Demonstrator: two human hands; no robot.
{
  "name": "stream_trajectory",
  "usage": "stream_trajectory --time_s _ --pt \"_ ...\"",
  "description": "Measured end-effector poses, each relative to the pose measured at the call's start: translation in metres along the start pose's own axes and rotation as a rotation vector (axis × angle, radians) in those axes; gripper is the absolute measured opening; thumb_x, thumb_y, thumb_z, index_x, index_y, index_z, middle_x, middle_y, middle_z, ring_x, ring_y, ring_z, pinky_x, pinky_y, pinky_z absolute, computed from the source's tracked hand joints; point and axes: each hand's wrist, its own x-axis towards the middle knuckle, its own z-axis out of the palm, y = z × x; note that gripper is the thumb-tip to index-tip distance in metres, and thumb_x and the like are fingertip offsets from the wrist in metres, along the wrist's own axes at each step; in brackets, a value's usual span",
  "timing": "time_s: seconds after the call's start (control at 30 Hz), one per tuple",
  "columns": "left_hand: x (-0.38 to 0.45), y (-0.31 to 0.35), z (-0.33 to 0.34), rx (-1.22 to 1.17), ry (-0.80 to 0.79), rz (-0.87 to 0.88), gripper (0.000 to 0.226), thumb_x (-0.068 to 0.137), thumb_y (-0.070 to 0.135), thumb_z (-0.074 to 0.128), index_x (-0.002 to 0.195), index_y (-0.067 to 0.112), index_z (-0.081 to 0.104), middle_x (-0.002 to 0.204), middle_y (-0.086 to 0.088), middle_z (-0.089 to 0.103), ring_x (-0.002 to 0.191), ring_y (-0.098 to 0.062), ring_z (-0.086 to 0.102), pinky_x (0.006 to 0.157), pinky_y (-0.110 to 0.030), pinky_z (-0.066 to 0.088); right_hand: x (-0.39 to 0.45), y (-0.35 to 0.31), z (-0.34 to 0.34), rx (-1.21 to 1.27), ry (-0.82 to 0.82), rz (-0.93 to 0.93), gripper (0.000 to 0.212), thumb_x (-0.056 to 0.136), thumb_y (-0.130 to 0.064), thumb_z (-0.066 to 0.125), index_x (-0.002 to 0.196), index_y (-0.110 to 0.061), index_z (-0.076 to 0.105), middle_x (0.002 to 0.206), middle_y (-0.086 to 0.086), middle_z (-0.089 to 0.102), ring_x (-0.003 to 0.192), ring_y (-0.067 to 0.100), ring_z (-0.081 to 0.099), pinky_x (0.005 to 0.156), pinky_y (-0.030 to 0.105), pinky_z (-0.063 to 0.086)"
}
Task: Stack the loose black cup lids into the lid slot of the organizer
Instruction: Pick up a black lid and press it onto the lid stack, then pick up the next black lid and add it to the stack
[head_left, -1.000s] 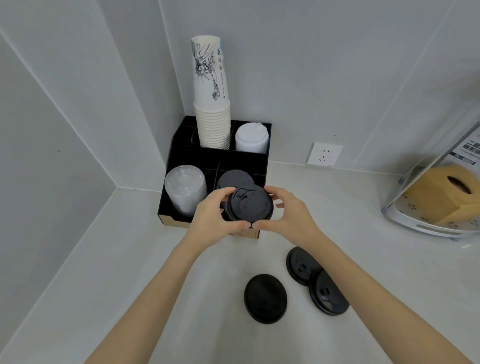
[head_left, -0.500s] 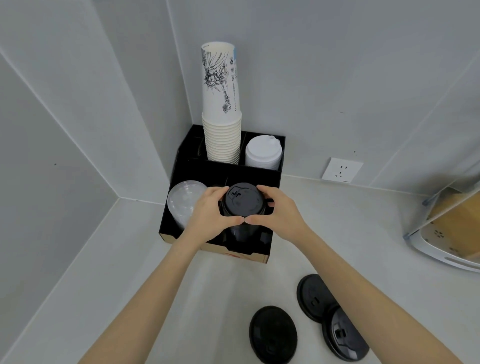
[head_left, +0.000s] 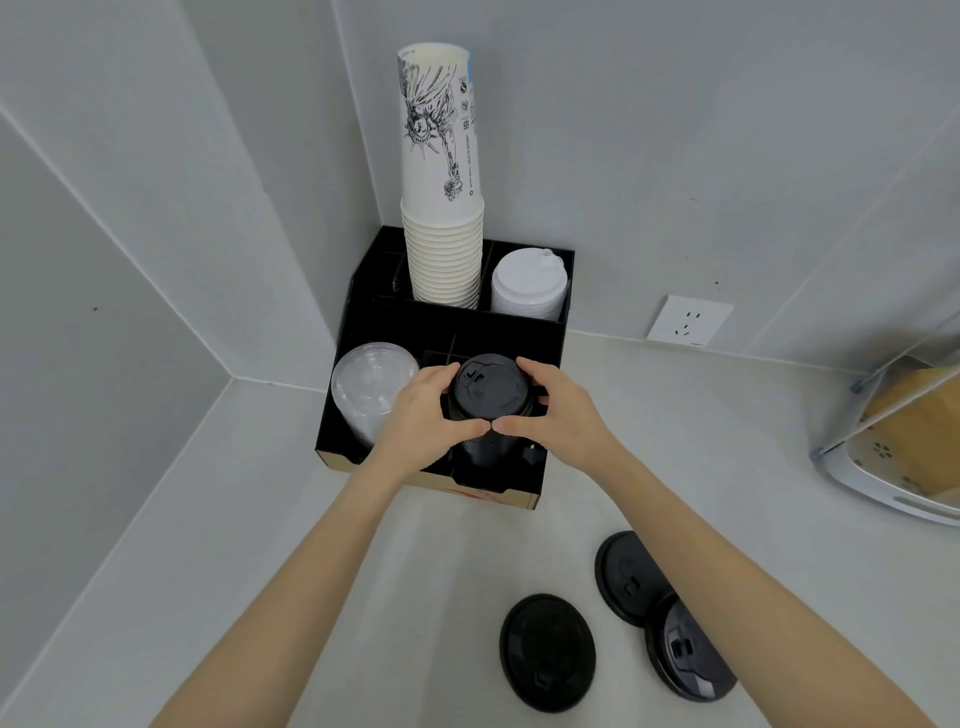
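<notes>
A stack of black cup lids (head_left: 487, 400) stands in the front right slot of the black organizer (head_left: 447, 325) in the counter's corner. My left hand (head_left: 423, 413) and my right hand (head_left: 553, 410) wrap around the stack's top from either side, thumbs touching in front. Three loose black lids lie on the counter near me: one flat (head_left: 546, 651), and two overlapping at the right (head_left: 626, 577) (head_left: 685, 657).
The organizer also holds clear lids (head_left: 371, 382) front left, a tall stack of paper cups (head_left: 441, 208) at the back and white lids (head_left: 527, 283) back right. A wall socket (head_left: 688, 320) and a rack with a brown box (head_left: 906, 447) are at right.
Both hands carried the black lid stack from in front of the organizer back over its front right slot and lowered it in. My view shifted closer.
</notes>
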Motion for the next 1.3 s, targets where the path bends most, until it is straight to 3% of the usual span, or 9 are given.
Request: stream_trajectory --time_s 0.3,0.6,0.7,0.87,1.07,1.17,1.3 --pt "-0.009 0.006 -0.004 -0.015 0.009 0.002 0.083 0.070 0.021 0.074 0.138 0.012 0.027 0.145 -0.010 0.037 0.133 -0.022 0.034 0.108 -0.031 0.029 -0.006 0.001 -0.005 0.039 0.000 0.025 0.087 0.073 -0.016 0.073 0.142 -0.014 0.022 0.149 0.006 0.034 0.136 0.020 0.032 0.109 0.030 0.029" --pt "-0.056 0.010 0.008 -0.011 0.079 0.068 0.068 0.072 0.021 0.072 0.131 0.016 0.039 0.133 -0.006 0.047 0.121 -0.017 0.043 0.099 -0.023 0.031 -0.064 0.008 -0.011 -0.024 0.050 0.003 0.067 0.075 -0.021 0.071 0.134 -0.017 0.038 0.138 0.002 0.045 0.124 0.013 0.043 0.101 0.027 0.036" --pt "-0.081 0.009 0.024 0.000 0.023 0.087 0.064 0.071 0.021 0.073 0.128 0.016 0.043 0.126 -0.004 0.050 0.111 -0.011 0.046 0.090 -0.017 0.032 -0.094 0.018 -0.005 -0.048 0.016 0.019 0.062 0.076 -0.022 0.071 0.131 -0.018 0.041 0.134 0.001 0.050 0.117 0.010 0.045 0.095 0.022 0.036" --pt "-0.119 -0.003 0.059 -0.024 -0.177 0.052 0.062 0.067 0.022 0.076 0.123 0.015 0.049 0.127 -0.006 0.051 0.106 -0.013 0.049 0.083 -0.021 0.036 -0.140 0.045 0.007 -0.128 -0.095 0.097 0.068 0.074 -0.023 0.072 0.133 -0.016 0.038 0.135 0.004 0.049 0.120 0.013 0.044 0.094 0.021 0.034" --pt "-0.157 -0.020 0.094 0.050 -0.396 -0.043 0.083 0.063 0.027 0.079 0.133 0.014 0.036 0.134 -0.007 0.045 0.119 -0.019 0.045 0.094 -0.026 0.037 -0.185 0.071 0.021 -0.228 -0.247 0.210 0.088 0.068 -0.028 0.076 0.139 -0.017 0.026 0.146 0.004 0.034 0.135 0.019 0.029 0.109 0.030 0.027" --pt "-0.164 -0.026 0.104 0.099 -0.396 -0.028 0.083 0.058 0.028 0.080 0.129 0.015 0.040 0.128 -0.008 0.047 0.118 -0.021 0.044 0.094 -0.026 0.036 -0.194 0.079 0.028 -0.293 -0.242 0.208 0.093 0.063 -0.029 0.079 0.139 -0.014 0.026 0.143 0.005 0.035 0.135 0.021 0.028 0.106 0.027 0.024" --pt "-0.171 -0.032 0.113 0.081 -0.332 -0.025 0.084 0.054 0.024 0.081 0.127 0.013 0.041 0.125 -0.008 0.046 0.118 -0.022 0.044 0.098 -0.029 0.039 -0.200 0.085 0.039 -0.316 -0.174 0.160 0.083 0.062 -0.020 0.077 0.133 -0.016 0.035 0.134 0.005 0.044 0.126 0.022 0.035 0.100 0.022 0.027"
